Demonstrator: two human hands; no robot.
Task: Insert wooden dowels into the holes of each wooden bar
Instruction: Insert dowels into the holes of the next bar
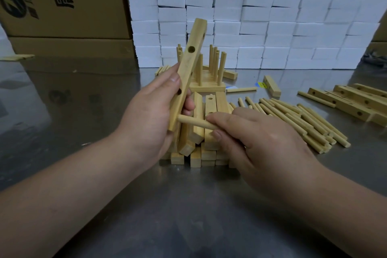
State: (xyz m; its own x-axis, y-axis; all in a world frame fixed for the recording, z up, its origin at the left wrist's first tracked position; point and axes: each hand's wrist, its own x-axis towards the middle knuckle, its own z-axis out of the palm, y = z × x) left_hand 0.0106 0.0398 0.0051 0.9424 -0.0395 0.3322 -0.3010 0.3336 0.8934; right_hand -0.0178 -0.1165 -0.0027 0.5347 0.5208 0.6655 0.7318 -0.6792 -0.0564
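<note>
Left hand [150,115] grips wooden bar [187,73], tilted near-upright over bar pile mid-counter, long axis running near-left to far-right, holes facing right. Right hand [257,138] pinches dowel [195,123] lying horizontal, crosswise to bar, tip touching bar's lowest end. Likely step: seating into bottom hole; tip entry not resolvable. Spare dowels [297,119] right.

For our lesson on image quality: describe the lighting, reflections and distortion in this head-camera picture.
Head view: dim light; the steel table faintly mirrors the cardboard box; the wide lens bows the white blocks toward the edges; left hand, right hand, bar and dowel are sharp.
</note>
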